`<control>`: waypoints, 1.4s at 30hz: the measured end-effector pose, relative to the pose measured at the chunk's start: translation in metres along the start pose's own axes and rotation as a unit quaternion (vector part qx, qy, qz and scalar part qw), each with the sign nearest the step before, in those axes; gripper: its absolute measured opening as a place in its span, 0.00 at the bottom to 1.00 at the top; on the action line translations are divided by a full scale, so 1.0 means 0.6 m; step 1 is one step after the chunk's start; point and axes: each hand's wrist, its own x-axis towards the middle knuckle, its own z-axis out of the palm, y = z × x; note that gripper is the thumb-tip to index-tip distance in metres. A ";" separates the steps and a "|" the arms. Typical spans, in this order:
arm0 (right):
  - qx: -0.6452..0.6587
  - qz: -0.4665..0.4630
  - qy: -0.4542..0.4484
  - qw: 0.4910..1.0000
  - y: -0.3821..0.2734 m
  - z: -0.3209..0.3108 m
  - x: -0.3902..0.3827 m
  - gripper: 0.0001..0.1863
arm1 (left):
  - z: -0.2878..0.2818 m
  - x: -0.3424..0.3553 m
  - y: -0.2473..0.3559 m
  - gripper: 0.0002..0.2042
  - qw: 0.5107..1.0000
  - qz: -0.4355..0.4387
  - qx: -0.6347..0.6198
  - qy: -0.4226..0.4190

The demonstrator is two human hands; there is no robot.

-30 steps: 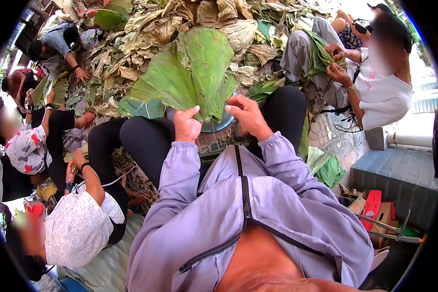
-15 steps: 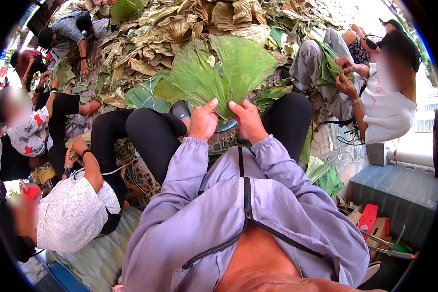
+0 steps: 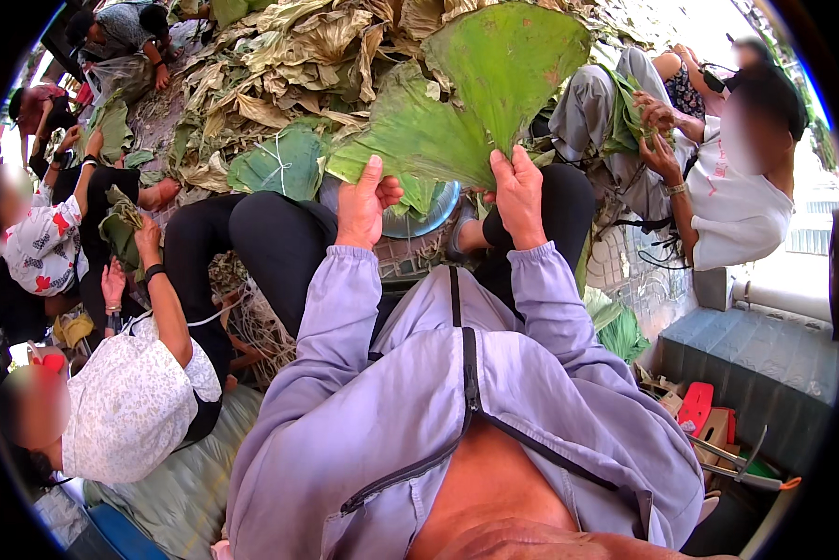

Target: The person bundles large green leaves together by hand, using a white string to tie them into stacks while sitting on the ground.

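A large green lotus leaf [image 3: 508, 79] is spread out in front of me, its folded ribs meeting at a narrow base. My right hand [image 3: 519, 194] pinches that base between thumb and fingers. At the leaf's lower left edge is my left hand [image 3: 363, 203], thumb over the edge and fingers curled; part of its grip is hidden. Beneath the leaf, between my knees, sits a blue round basin [image 3: 438, 217] with a smaller piece of green leaf [image 3: 418, 194] over it. A folded leaf bundle [image 3: 279, 166] tied with white string lies beyond my left knee.
A heap of dried brown leaves [image 3: 298, 56] rises ahead. A person in white [image 3: 741, 191] handles leaves at the right; a person in a patterned shirt [image 3: 125, 411] sits at my left, with others behind. Green leaves [image 3: 622, 334] and a grey metal box [image 3: 746, 364] are at my right.
My hands have moved apart, the right one rightward and up. The leaf has swung up and to the right, uncovering more of the basin. The person at left has raised a leaf.
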 end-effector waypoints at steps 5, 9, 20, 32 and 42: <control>-0.120 -0.089 0.063 0.987 -0.020 -0.016 0.010 0.09 | 0.012 -0.023 0.001 0.17 0.996 -0.044 0.072 -0.028; -0.126 -0.116 0.074 0.982 -0.032 -0.035 0.030 0.09 | 0.015 -0.036 -0.003 0.19 0.993 -0.066 0.062 -0.074; -0.080 -0.054 0.037 0.995 -0.070 -0.068 0.057 0.07 | 0.032 -0.071 0.006 0.19 0.979 -0.098 0.038 -0.175; -0.017 -0.074 0.119 0.990 -0.088 -0.174 0.104 0.07 | -0.037 -0.087 0.054 0.18 0.989 -0.061 -0.058 -0.121; 0.237 -0.050 0.057 0.969 -0.040 -0.163 0.145 0.05 | -0.023 -0.054 -0.055 0.14 0.941 -0.173 0.283 -0.069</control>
